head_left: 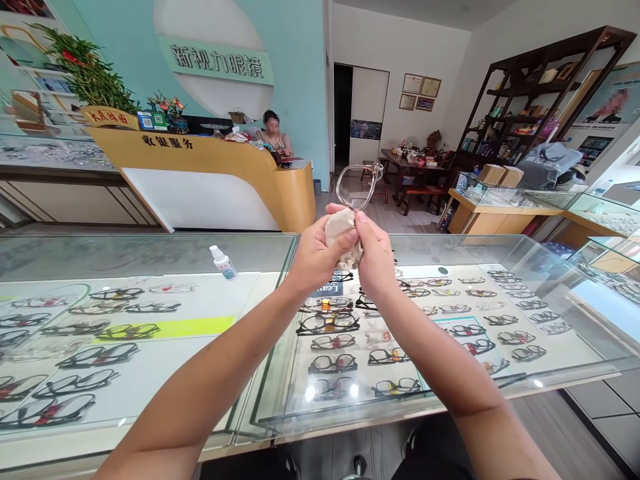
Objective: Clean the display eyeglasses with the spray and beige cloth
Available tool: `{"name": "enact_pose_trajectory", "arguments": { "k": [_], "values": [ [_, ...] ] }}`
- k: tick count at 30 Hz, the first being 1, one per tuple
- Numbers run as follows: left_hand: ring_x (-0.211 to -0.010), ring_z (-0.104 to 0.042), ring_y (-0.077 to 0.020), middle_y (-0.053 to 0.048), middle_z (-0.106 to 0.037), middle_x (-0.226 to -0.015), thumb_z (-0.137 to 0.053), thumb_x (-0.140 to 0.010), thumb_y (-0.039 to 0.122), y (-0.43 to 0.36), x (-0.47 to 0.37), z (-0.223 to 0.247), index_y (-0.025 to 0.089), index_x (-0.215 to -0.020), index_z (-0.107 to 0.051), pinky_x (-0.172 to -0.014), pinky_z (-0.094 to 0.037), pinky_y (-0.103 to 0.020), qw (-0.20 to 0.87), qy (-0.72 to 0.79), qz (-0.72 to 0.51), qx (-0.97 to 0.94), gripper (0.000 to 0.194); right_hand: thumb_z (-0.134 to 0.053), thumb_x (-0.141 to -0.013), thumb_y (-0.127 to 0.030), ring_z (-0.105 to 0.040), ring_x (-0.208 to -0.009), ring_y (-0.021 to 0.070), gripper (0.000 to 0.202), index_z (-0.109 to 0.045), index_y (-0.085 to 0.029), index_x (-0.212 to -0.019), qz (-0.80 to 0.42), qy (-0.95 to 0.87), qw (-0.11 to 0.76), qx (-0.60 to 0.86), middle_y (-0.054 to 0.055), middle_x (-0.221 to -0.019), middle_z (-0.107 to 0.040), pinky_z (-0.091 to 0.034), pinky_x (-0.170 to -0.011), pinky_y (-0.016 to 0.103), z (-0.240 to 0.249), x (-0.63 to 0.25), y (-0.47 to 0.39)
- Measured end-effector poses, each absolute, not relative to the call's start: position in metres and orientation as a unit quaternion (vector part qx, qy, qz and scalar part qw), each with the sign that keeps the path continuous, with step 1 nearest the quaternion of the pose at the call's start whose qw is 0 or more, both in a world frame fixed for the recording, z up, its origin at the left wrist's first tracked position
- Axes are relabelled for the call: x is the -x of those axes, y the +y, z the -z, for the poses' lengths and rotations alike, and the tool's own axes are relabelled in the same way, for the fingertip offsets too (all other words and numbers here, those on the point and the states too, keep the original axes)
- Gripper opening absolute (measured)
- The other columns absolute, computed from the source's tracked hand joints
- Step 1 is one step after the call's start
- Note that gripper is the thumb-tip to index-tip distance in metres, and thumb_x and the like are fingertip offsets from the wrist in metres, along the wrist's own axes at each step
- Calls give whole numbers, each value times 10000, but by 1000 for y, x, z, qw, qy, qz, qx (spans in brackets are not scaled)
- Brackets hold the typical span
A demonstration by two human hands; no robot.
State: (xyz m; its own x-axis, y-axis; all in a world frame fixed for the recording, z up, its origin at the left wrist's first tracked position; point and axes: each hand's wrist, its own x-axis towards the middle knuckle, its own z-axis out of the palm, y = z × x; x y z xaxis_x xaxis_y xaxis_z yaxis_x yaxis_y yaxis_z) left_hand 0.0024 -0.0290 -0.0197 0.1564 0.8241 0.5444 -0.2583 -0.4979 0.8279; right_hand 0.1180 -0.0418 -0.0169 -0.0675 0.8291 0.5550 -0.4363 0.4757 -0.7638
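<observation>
A pair of thin-rimmed eyeglasses (pixel 344 190) is held up above the glass counter, its lens end pointing away from me. Around its near part is a crumpled cream cloth (pixel 340 228). My left hand (pixel 320 257) is closed on the cloth, thumb pressed across it. Close against it, my right hand (pixel 376 253) pinches the eyeglasses at the cloth's edge with its fingertips. The cloth and fingers hide the near part of the frame. On the counter to the left stands a small white spray bottle (pixel 223 262).
Glass display counters (pixel 273 380) below my arms hold rows of eyeglass frames (pixel 333 363). Beyond is a curved reception desk (pixel 220 163) with a person (pixel 275 137) seated behind it. A dark wooden shelf (pixel 520 93) and a side counter (pixel 493 220) stand at right.
</observation>
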Motion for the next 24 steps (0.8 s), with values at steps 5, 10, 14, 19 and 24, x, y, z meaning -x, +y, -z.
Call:
{"name": "enact_pose_trajectory", "arguments": {
  "k": [5,10,14,19,24],
  "values": [
    [-600,-412,-96,18,-500,-729,-767,-967,691,-30,1,20,211,-966,-732,-542,-354,-236,420,226,-643,-599,481,-691,-1016,-647,-697,-1356,253,421,-888,-295,-1137,-451,-582,656,165,52,-1358,-804,-499,-1271,430,16,-119,-43],
    [-562,-380,-107,19,-479,-700,-713,-996,701,-27,25,7,197,-1025,-712,-510,-312,-254,477,236,-499,-684,505,-741,-966,-642,-752,-1235,268,420,-895,-268,-1079,-499,-553,644,175,51,-1213,-847,-598,-1131,423,12,-132,-34],
    [-688,-527,-132,-29,-605,-820,-844,-930,596,-29,34,-2,152,-1000,-705,-608,-439,-250,473,228,-447,-724,471,-728,-977,-642,-782,-1141,249,431,-887,-258,-1093,-527,-543,629,178,49,-1198,-862,-623,-1040,380,8,-136,-34],
    [-712,-584,-133,-34,-680,-878,-975,-795,544,-36,16,4,159,-1096,-720,-625,-479,-234,460,255,-513,-679,551,-725,-990,-624,-771,-1223,250,404,-877,-277,-1132,-541,-521,640,162,33,-1267,-852,-614,-1100,380,11,-128,-38],
    [-682,-548,-123,-10,-658,-820,-924,-823,647,-40,0,12,192,-1070,-743,-626,-472,-242,426,252,-605,-624,549,-638,-1016,-694,-701,-1360,260,503,-873,-280,-1175,-496,-573,628,175,39,-1354,-814,-553,-1226,405,14,-123,-43]
  ]
}}
